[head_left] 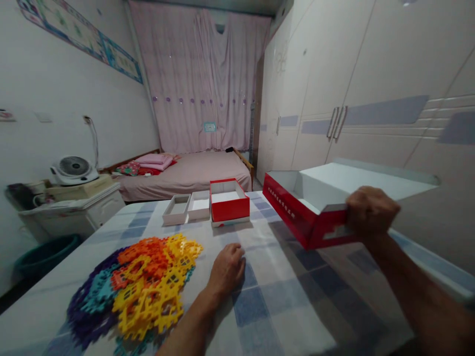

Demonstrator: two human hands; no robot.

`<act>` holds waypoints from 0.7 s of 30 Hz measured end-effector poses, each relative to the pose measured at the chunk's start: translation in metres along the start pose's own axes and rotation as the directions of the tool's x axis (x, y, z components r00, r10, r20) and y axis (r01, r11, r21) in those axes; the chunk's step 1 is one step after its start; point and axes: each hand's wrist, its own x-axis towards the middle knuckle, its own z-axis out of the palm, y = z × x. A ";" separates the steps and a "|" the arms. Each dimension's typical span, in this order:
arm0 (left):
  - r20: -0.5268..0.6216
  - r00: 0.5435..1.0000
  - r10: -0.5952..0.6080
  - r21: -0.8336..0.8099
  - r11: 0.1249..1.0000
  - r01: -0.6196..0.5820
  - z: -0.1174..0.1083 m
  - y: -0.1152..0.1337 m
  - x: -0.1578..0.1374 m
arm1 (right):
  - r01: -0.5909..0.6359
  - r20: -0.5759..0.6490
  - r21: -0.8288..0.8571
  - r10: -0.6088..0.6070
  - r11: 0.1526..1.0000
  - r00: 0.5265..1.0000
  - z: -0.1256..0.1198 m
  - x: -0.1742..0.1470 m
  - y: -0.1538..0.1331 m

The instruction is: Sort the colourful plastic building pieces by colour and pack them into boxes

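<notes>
My right hand [372, 211] grips the near right corner of a large red cardboard box [289, 207], its fingers wrapped over the side wall. The box is tilted and held above the table, with its white-lined lid [367, 177] folded open to the right. Nothing shows in my left hand [228, 269], which rests on the checked tablecloth with its fingers curled in. To the left of that hand lies a heap of plastic interlocking pieces [148, 287] in yellow, orange, turquoise and dark purple.
Toward the table's far edge stand a smaller red box [230, 210], a white box [199, 213] and a grey-white tray-like box [176, 217], all open on top. Beyond are a bed [208, 168] and a wardrobe [315, 99]. A fan [74, 169] sits on a cabinet at left.
</notes>
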 end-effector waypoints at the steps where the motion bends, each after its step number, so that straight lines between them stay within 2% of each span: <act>1: 0.007 1.000 0.015 0.004 1.000 -0.015 0.002 -0.002 -0.002 | 0.050 -0.026 -0.009 -0.050 0.999 0.998 0.018 0.002 0.003; 4: 0.028 0.999 0.047 0.009 0.999 -0.047 0.006 -0.006 -0.005 | 0.086 -0.020 -0.035 -0.087 0.996 0.996 0.075 0.006 0.005; 9: 0.054 0.999 0.000 0.016 1.000 -0.001 0.007 -0.007 -0.005 | 0.008 0.176 -0.021 -0.004 1.000 0.984 0.161 -0.005 -0.004; 12: 0.082 0.996 -0.021 -0.006 1.000 0.022 0.007 -0.007 -0.005 | -0.039 0.281 0.020 0.032 0.999 0.959 0.195 -0.025 -0.008; 14: 0.097 0.995 -0.027 -0.008 1.000 0.028 0.007 -0.007 -0.005 | -0.061 0.359 0.037 0.044 0.997 0.932 0.206 -0.043 -0.012; 17: 0.112 0.993 -0.034 0.007 0.999 0.034 0.008 -0.007 -0.006 | -0.043 0.472 0.083 -0.001 0.996 0.881 0.203 -0.071 -0.022; 19: 0.115 0.993 -0.035 0.016 0.999 0.033 0.009 -0.008 -0.007 | -0.023 0.491 0.099 -0.029 0.995 0.871 0.193 -0.087 -0.029; 21: 0.115 0.993 -0.031 0.025 0.999 0.028 0.009 -0.008 -0.007 | -0.020 0.472 0.072 -0.016 0.997 0.882 0.183 -0.099 -0.033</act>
